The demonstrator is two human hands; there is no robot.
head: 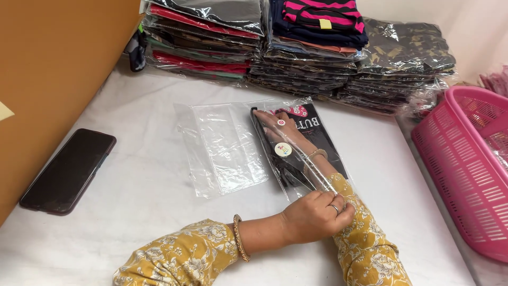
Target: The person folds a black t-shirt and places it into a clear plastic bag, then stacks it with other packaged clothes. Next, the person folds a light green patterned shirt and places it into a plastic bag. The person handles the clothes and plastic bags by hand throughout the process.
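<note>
Two hands [317, 214] [283, 130] work one dark garment [312, 143] into one clear bag [296, 159].

Your right hand [283, 130] lies inside the clear plastic bag [312, 153], so you see it only through glare, and it covers part of the folded dark garment [323, 140] while your left hand [316, 216] hides the bag's near end. The pink basket [465, 169] is cut off at the right edge and the brown cardboard panel [47, 69] at the left and top. In the stacks of bagged clothes [296, 47], the lower garments are too squashed and shiny to tell apart.
</note>
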